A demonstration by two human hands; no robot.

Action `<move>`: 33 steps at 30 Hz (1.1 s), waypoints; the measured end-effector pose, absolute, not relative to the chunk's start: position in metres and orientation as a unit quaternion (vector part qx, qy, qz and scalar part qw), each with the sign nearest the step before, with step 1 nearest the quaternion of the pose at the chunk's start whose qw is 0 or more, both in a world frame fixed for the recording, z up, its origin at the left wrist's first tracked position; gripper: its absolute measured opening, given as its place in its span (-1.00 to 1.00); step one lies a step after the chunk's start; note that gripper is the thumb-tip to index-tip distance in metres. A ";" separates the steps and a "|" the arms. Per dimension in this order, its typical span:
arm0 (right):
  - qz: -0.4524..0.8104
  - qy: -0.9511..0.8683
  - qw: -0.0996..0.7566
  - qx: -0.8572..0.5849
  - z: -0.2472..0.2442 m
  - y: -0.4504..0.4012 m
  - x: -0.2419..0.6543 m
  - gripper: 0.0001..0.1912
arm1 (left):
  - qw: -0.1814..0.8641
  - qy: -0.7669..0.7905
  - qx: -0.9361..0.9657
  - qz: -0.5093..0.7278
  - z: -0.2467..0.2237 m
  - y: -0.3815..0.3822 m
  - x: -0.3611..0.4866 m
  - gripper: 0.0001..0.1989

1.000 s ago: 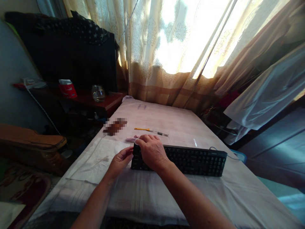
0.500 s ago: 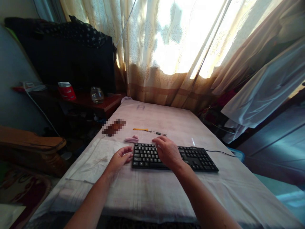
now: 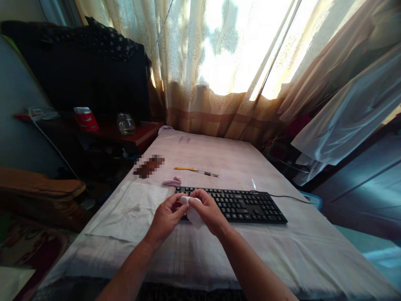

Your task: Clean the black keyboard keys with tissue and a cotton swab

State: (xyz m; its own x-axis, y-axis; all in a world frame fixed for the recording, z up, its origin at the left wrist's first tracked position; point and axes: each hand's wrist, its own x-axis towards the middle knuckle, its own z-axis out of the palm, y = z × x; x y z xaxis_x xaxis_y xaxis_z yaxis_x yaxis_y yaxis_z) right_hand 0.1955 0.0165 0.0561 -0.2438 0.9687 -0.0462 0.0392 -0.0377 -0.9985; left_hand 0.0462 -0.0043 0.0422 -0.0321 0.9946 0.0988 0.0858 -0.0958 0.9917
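Note:
Both hands meet over the left end of a black keyboard (image 3: 250, 207), holding a small white piece of tissue or cloth (image 3: 194, 215) between them. My left hand (image 3: 167, 215) pinches one edge of it with thumb and fingers. On its other side, my right hand (image 3: 208, 209) grips it, and part of the white piece hangs down below the fingers. The keys under the hands are partly hidden. Just behind the keyboard lie a crumpled pink cloth (image 3: 173, 181) and a thin tool with a yellow handle (image 3: 184, 169) and a wire-like end.
A white textured towel (image 3: 122, 213) lies flat left of the keyboard, below a blurred-out brown thing (image 3: 148, 166). The keyboard cable (image 3: 291, 198) runs off right. A glass jar (image 3: 125, 124) and a red packet (image 3: 85, 119) stand on the side cabinet, before a dark screen (image 3: 94, 79).
My right hand has moved left and down from above the keys to join my left hand, which has come slightly right. The white piece now shows between them.

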 end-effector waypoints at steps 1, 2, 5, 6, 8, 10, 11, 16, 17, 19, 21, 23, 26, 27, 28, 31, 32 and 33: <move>0.560 -0.562 0.411 -0.450 0.055 0.018 0.195 -0.71 | 0.442 0.511 0.532 0.512 0.041 -0.003 0.045 -0.57; 0.555 -0.577 0.402 -0.445 0.055 0.021 0.196 -0.71 | 0.435 0.519 0.528 0.512 0.040 -0.002 0.041 -0.58; 0.478 -0.668 0.359 -0.442 0.057 0.033 0.207 -0.64 | 0.402 0.560 0.512 0.512 0.040 0.005 0.019 -0.55; 0.418 -0.710 0.342 -0.451 0.059 0.037 0.213 -0.57 | 0.386 0.578 0.504 0.512 0.042 0.008 0.009 -0.52; 0.269 -0.802 0.276 -0.456 0.062 0.041 0.223 -0.39 | 0.354 0.612 0.493 0.506 0.047 0.013 -0.014 -0.48; 0.145 -0.863 0.204 -0.439 0.063 0.038 0.230 -0.43 | 0.322 0.644 0.494 0.487 0.054 0.016 -0.037 -0.54; 0.098 -0.880 0.177 -0.429 0.061 0.033 0.232 -0.56 | 0.309 0.659 0.497 0.473 0.057 0.017 -0.048 -0.58; -0.024 -0.878 0.151 -0.454 0.045 0.000 0.247 -0.93 | 0.265 0.708 0.521 0.396 0.062 0.021 -0.074 -0.61; -0.034 -0.871 0.154 -0.466 0.041 -0.005 0.253 -0.94 | 0.261 0.710 0.531 0.381 0.061 0.022 -0.072 -0.63; -0.048 -0.859 0.154 -0.486 0.033 -0.012 0.269 -0.95 | 0.259 0.707 0.557 0.350 0.057 0.024 -0.064 -0.66; -0.056 -0.852 0.141 -0.501 0.025 -0.016 0.287 -0.91 | 0.258 0.703 0.577 0.326 0.052 0.027 -0.050 -0.66; -0.056 -0.850 0.124 -0.510 0.021 -0.018 0.305 -0.86 | 0.252 0.704 0.587 0.310 0.046 0.030 -0.036 -0.65; -0.045 -0.849 0.115 -0.513 0.023 -0.013 0.325 -0.66 | 0.234 0.719 0.588 0.286 0.038 0.032 -0.020 -0.66; -0.039 -0.851 0.109 -0.512 0.026 -0.008 0.330 -0.52 | 0.227 0.724 0.589 0.277 0.037 0.033 -0.018 -0.68; -0.030 -0.853 0.098 -0.511 0.030 -0.001 0.333 -0.35 | 0.221 0.728 0.591 0.268 0.036 0.032 -0.016 -0.69; 0.030 -0.860 0.011 -0.509 0.045 0.029 0.335 0.07 | 0.212 0.730 0.603 0.244 0.036 0.030 -0.014 -0.71; 0.055 -0.860 -0.021 -0.506 0.049 0.039 0.334 0.15 | 0.212 0.728 0.608 0.236 0.037 0.030 -0.014 -0.71; 0.077 -0.863 -0.046 -0.498 0.053 0.049 0.333 0.21 | 0.214 0.726 0.612 0.229 0.038 0.029 -0.015 -0.71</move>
